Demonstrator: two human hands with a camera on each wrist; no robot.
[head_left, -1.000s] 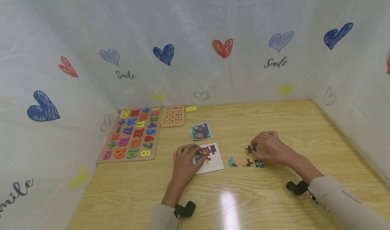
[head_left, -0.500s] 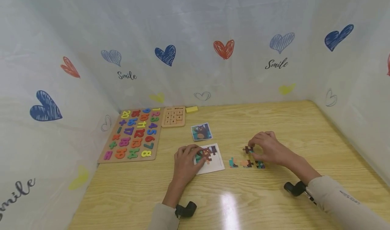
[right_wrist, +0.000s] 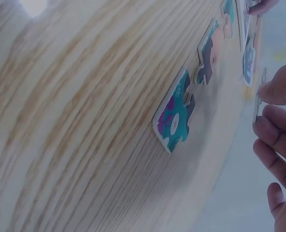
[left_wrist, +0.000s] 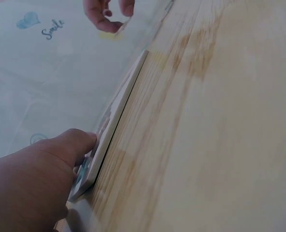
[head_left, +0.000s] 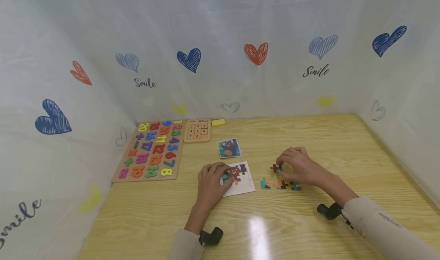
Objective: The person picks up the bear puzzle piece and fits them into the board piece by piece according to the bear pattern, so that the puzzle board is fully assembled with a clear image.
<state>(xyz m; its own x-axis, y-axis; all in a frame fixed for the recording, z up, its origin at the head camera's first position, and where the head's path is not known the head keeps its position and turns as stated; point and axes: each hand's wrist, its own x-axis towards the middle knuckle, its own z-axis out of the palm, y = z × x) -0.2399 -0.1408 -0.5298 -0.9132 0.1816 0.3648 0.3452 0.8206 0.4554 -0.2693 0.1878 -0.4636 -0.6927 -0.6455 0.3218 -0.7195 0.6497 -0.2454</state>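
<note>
A white puzzle board (head_left: 246,185) lies on the table with a partly assembled bear picture (head_left: 235,173) at its upper left. My left hand (head_left: 211,183) holds the board's left side, the thumb over the picture; the left wrist view shows that thumb on the board's face (left_wrist: 117,108). To the right, my right hand (head_left: 300,166) pinches a dark brown jigsaw piece (head_left: 274,168) between thumb and fingers, raised above the table. The right wrist view shows the piece (right_wrist: 256,115) edge-on. Below it lie three loose pieces: teal (head_left: 264,183), peach and brown (head_left: 282,184), and teal with purple (head_left: 295,186).
A picture card (head_left: 229,148) of the bear lies behind the board. At the back left are a number board (head_left: 146,153), a wooden sliding number puzzle (head_left: 197,130) and a yellow block (head_left: 218,122). A curtain with hearts (head_left: 220,80) encloses the table's back and sides.
My right hand has moved slightly left, carrying the brown jigsaw piece away from above the teal-and-purple piece. My left hand stays on the puzzle board.
</note>
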